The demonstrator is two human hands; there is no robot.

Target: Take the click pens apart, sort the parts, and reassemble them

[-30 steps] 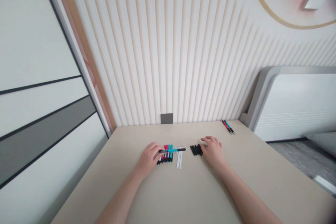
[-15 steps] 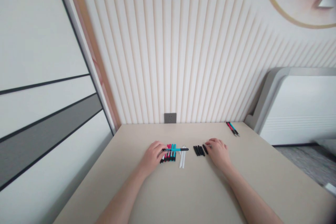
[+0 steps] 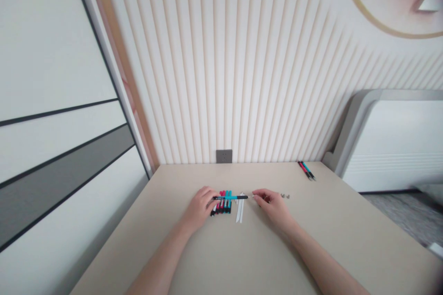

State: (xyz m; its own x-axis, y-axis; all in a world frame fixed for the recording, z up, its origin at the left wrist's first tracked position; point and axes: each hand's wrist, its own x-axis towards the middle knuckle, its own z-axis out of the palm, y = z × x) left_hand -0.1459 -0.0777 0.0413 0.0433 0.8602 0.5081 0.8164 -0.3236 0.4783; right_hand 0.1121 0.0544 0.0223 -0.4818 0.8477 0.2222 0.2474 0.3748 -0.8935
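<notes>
In my left hand (image 3: pixel 200 206), closed, is a blue and black pen (image 3: pixel 232 197), lying level with its black end pointing right. Below it a row of several pen barrels (image 3: pixel 221 208) in pink, blue and black lies on the table, partly covered by the hand. Thin white refills (image 3: pixel 240 212) rest just right of that row. My right hand (image 3: pixel 272 202) pinches a small silver pen tip (image 3: pixel 252 196) close to the pen's black end; whether the two touch I cannot tell. A few more silver tips (image 3: pixel 285 196) lie behind this hand, which now hides the black pieces.
Two finished-looking pens (image 3: pixel 307 170), one pink and one blue, lie at the table's back right. A dark wall socket (image 3: pixel 224 156) sits above the back edge of the table (image 3: pixel 207 258). A white cabinet stands left and a grey-white headboard (image 3: pixel 391 143) right.
My right hand has moved left from beside the black pieces toward the pen's end, carrying a small silver tip. The silver tips on the table have come into view. My left hand has stayed put.
</notes>
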